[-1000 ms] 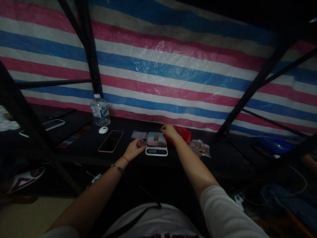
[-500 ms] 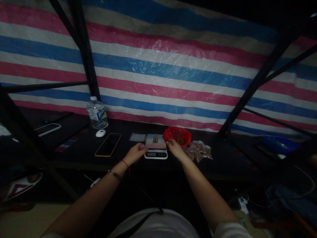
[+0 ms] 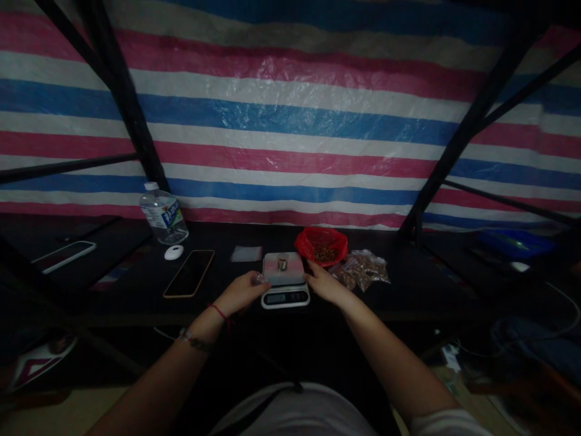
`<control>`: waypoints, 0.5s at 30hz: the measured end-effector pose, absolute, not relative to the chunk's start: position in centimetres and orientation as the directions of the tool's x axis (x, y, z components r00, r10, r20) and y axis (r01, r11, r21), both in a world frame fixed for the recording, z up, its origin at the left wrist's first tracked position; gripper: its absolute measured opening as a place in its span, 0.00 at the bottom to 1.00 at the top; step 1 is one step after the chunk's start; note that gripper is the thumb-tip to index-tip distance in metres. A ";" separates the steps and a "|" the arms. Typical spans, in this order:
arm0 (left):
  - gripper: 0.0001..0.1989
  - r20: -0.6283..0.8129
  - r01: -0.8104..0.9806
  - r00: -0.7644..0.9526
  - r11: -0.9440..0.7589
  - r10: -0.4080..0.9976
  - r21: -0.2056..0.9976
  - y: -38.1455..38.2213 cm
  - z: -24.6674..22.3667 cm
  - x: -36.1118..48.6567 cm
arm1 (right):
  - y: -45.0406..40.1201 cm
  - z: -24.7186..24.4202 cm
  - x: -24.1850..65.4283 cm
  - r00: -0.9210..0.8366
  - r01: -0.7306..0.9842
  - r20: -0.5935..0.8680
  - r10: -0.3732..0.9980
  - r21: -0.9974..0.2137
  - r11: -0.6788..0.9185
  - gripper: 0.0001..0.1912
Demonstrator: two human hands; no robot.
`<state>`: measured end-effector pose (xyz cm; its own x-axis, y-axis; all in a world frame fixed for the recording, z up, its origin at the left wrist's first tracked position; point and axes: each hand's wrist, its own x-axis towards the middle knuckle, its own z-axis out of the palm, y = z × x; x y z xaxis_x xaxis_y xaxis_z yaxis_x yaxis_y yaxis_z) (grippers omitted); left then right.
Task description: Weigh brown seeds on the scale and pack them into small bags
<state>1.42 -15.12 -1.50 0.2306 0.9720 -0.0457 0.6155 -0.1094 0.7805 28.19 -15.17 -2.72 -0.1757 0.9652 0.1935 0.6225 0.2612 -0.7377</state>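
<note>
A small digital scale (image 3: 285, 297) with a shiny weighing plate stands between my hands. On the plate sits a small, short metallic-looking cylinder (image 3: 282, 264); the display digits are too dim to read. My left hand (image 3: 240, 292) is at the scale's left edge, its fingers closed on a bit of clear crumpled plastic (image 3: 258, 279). Against the right edge of the scale rests my right hand (image 3: 325, 283), fingers stretched out and holding nothing visible. Just behind it is an open red plastic bag (image 3: 320, 238) of small brownish metallic pieces. Several filled clear bags (image 3: 368, 266) lie to its right.
Flat clear bags (image 3: 246, 254) lie left behind the scale. Farther left are a phone (image 3: 189, 274), a white rounded case (image 3: 173, 252) and a plastic bottle (image 3: 164, 215). Black metal frame posts (image 3: 129, 115) and a striped sheet (image 3: 290, 139) bound the black table.
The view has shifted slightly, and the scale appears a bit nearer and lower. Both hands stay at its sides, and the cylinder remains on the plate.
</note>
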 end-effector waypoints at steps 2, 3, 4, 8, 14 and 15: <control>0.23 -0.030 0.629 0.222 -0.120 0.974 0.768 -14.9 -1.6 1.1 | -14.3 -1.7 29.5 -0.047 0.723 0.226 0.973 -0.664 0.189 0.22; 0.24 -0.008 0.630 0.212 -0.130 0.977 0.766 -14.8 -1.7 1.0 | -13.7 -1.2 30.1 0.024 0.772 0.253 0.967 -0.619 0.143 0.21; 0.24 0.024 0.622 0.197 -0.144 0.980 0.770 -14.6 -1.8 0.8 | -13.1 -0.9 30.5 0.053 0.815 0.268 0.962 -0.568 0.114 0.21; 0.23 0.099 0.593 0.144 -0.166 0.985 0.788 -13.8 -2.0 0.2 | -11.0 -1.1 30.0 0.034 0.941 0.227 0.973 -0.335 0.045 0.23; 0.22 0.126 0.643 0.196 -0.225 0.972 0.732 -14.0 -2.0 0.3 | -11.6 -1.9 28.5 0.012 0.980 0.197 0.980 -0.196 0.027 0.12; 0.22 0.124 0.654 0.210 -0.234 0.970 0.719 -14.0 -2.0 0.4 | -12.1 -1.9 28.6 0.008 0.978 0.200 0.980 -0.205 0.034 0.12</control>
